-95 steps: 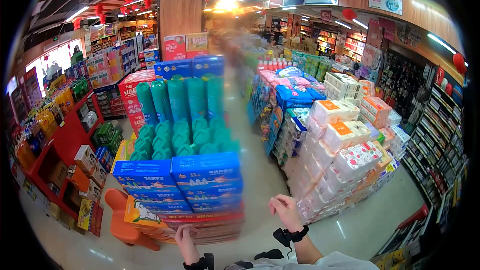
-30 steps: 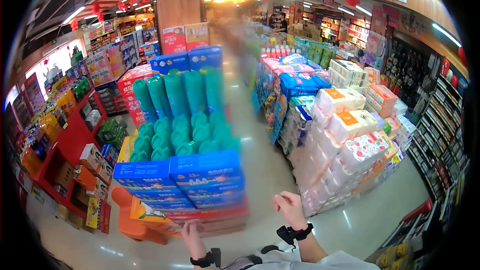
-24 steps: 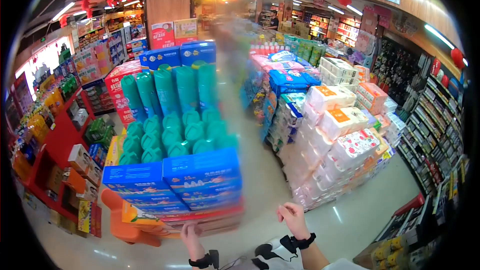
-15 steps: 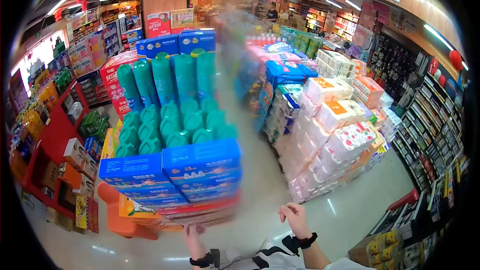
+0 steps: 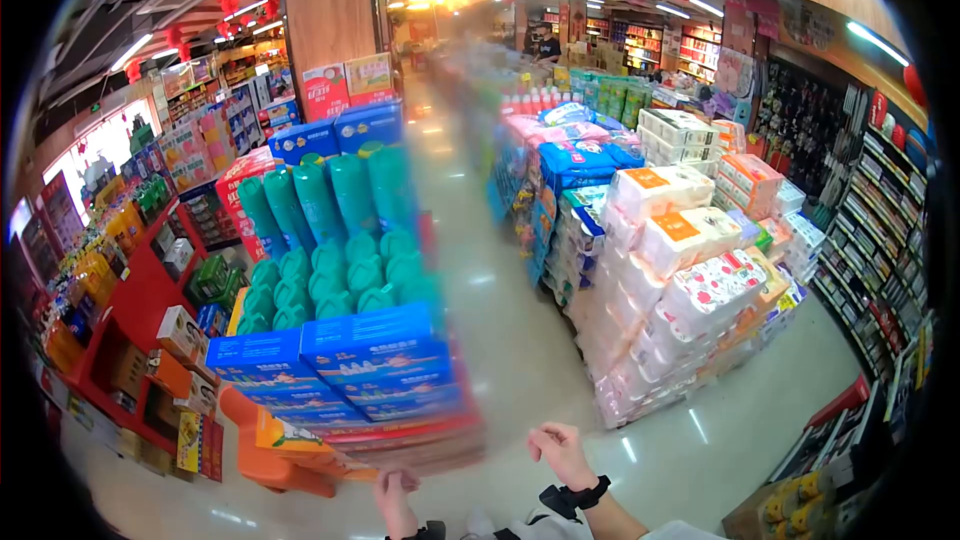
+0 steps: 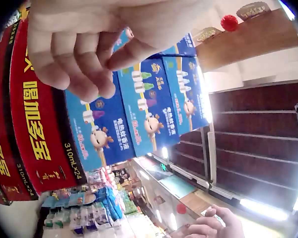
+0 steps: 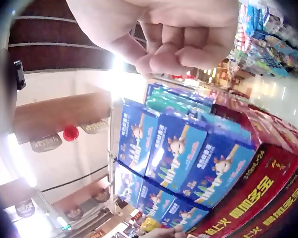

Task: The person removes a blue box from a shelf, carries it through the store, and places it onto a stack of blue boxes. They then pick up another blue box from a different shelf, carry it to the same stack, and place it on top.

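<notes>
My left hand (image 5: 396, 502) hangs low at the bottom of the head view, fingers loosely curled and holding nothing. It is nearest to the stacked red drink cartons (image 5: 440, 430), which carry blue boxes of mosquito liquid (image 5: 380, 355). In the left wrist view its fingers (image 6: 97, 84) overlap these boxes, with thumb and fingertips close together. My right hand (image 5: 563, 455) is raised over the aisle floor, bent at the wrist and likewise without anything in it. The right wrist view shows its curled fingers (image 7: 164, 57) above the same display.
Green bottles (image 5: 350, 195) stand in rows behind the blue boxes. A pile of wrapped tissue packs (image 5: 680, 310) rises on the right, with an aisle (image 5: 490, 320) between. An orange stool (image 5: 265, 450) and red shelf (image 5: 130, 340) stand left; a person (image 5: 547, 43) is far off.
The head view has tilted and turned slightly, so the box display sits lower and farther left. Both hands appear a little lower in the head view, the right one also farther left, still holding nothing.
</notes>
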`<state>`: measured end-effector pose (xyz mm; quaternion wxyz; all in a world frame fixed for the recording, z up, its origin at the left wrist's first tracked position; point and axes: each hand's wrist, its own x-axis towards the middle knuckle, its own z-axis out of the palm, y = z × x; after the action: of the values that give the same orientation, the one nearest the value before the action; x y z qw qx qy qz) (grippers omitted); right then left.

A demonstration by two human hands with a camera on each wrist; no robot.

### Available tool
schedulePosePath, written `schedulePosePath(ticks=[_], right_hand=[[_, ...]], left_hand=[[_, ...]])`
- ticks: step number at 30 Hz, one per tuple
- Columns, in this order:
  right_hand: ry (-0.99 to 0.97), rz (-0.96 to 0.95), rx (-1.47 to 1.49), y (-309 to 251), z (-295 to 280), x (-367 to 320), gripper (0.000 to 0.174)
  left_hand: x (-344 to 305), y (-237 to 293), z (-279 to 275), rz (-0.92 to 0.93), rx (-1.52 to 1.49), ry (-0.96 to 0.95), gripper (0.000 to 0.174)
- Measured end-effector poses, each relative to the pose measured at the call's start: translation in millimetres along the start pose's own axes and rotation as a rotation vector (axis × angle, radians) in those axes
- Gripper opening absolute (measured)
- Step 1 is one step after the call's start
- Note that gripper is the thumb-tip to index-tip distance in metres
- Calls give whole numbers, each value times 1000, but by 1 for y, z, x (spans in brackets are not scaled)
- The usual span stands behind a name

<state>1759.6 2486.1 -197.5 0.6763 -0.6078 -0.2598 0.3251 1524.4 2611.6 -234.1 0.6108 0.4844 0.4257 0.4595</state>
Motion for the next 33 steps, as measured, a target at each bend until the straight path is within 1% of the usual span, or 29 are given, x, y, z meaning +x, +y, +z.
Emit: schedulePosePath(ticks=[1,4,6,7,9,11,13,16,19,20,22,23,24,25,26,29,30,31,33], right_hand=[[2,-5,21,-6,-7,2,23],[5,-32,61,-29,-29,10,24],[12,-50,68,-34,-40,11,24],[-9,-47,76,-30,-47,14,23],[-51,-29,84,-3,-62,11,23],[-21,-4,128,12,-69,10,24],[5,39,201,13,-71,6,24],[18,-24,193,4,-86,8,25],[97,-102,125,-31,-90,20,25],[131,-128,91,-56,-86,19,25],[138,-188,139,-62,-78,22,25],[142,-227,159,-66,-73,25,25],[135,-224,157,-69,-66,27,25],[124,-220,152,-70,-55,25,25],[111,-211,145,-70,-45,24,24],[0,-110,185,-71,-16,24,24],[-21,-99,135,-70,-7,23,19],[-35,-161,84,-64,2,24,19],[-61,-293,-19,-61,20,27,23]], left_hand=[[-4,-2,6,13,21,2,21],[-16,-1,32,-62,30,-3,18],[-17,-10,36,-35,125,-71,18],[-14,-16,41,-18,167,-107,18],[-15,-25,54,-34,162,-155,19],[-23,-25,70,-74,159,-193,20],[-47,-14,91,-146,157,-224,22],[-62,12,118,-260,251,-589,26],[-67,11,145,-103,254,-961,32],[-66,-3,148,-117,197,-1007,33],[-61,-31,155,-132,89,-1105,36],[-64,-17,162,-142,59,-1138,36],[-69,9,173,-147,25,-1172,36],[-70,22,181,-154,-12,-1202,36],[-70,18,182,-134,80,-1118,30],[-61,14,163,-59,170,-978,22],[-60,5,155,-97,183,-885,20],[-58,1,144,-69,177,-855,20],[-50,12,129,-6,163,-799,21]])
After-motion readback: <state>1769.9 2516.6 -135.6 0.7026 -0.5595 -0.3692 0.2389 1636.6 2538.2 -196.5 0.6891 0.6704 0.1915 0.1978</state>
